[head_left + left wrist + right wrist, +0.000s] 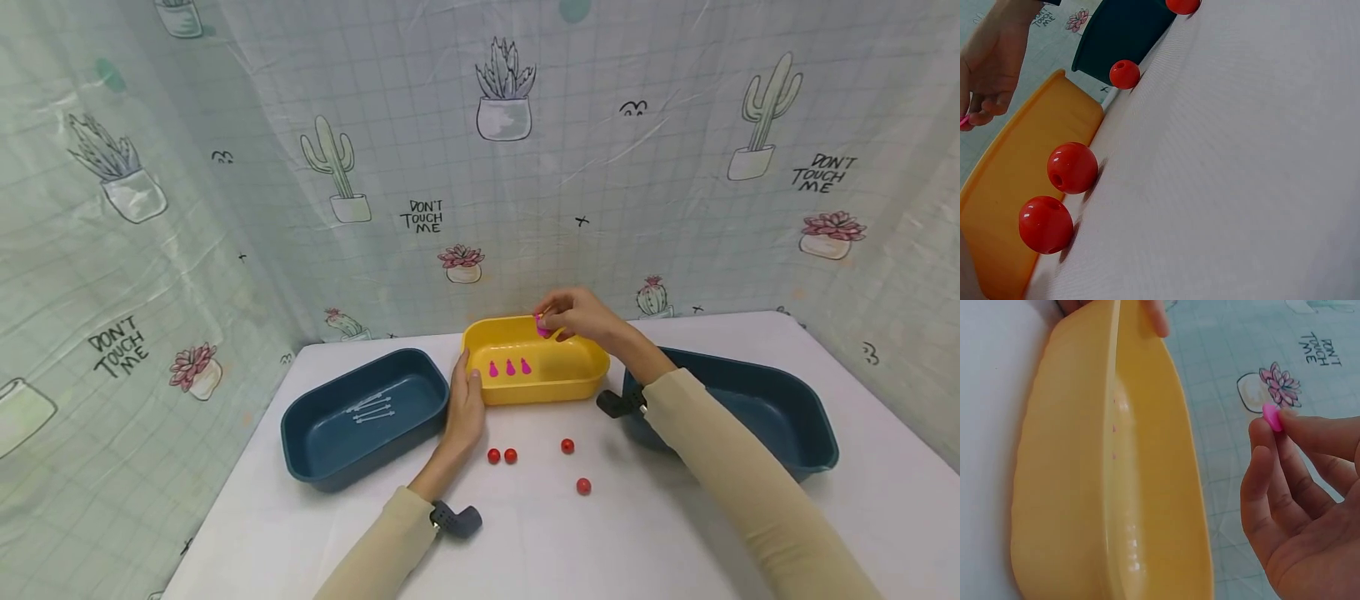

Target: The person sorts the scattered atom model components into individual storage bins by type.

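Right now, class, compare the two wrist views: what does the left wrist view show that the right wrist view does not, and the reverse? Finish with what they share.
Only the left wrist view: four red beads and part of a dark blue bin.

Only the right wrist view: the inside of the yellow tub, small pink specks there, and a finger of the left hand over the rim.

Both: the right hand pinching a pink piece, the tub's outer wall, the white table and the patterned backdrop.
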Demonstrator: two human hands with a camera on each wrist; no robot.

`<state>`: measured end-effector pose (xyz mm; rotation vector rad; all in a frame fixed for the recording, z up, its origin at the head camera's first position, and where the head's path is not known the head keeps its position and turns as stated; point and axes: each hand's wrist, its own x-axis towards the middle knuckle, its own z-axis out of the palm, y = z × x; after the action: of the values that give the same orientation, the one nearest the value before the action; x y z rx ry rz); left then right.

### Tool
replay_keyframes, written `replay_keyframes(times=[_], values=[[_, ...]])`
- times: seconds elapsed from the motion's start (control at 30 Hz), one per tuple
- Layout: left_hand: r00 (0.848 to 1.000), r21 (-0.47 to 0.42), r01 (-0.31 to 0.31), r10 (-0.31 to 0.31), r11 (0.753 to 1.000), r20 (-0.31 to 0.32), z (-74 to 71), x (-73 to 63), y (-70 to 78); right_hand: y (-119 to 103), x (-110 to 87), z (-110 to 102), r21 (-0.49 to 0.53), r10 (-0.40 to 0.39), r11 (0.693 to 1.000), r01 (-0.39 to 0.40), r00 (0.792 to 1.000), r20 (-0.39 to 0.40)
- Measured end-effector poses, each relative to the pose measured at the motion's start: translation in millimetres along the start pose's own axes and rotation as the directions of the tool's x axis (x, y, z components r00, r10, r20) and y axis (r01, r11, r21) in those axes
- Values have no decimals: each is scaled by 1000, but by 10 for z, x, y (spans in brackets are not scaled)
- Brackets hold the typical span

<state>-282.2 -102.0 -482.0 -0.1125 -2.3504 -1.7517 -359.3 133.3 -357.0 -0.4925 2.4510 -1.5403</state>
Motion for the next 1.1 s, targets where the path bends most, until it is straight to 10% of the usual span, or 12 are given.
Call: replay_keyframes(times=[1.1], values=[[1000, -2, -3, 3, 1000, 3, -1, 13, -5, 430, 314, 187, 115, 224, 968, -222, 975, -8]])
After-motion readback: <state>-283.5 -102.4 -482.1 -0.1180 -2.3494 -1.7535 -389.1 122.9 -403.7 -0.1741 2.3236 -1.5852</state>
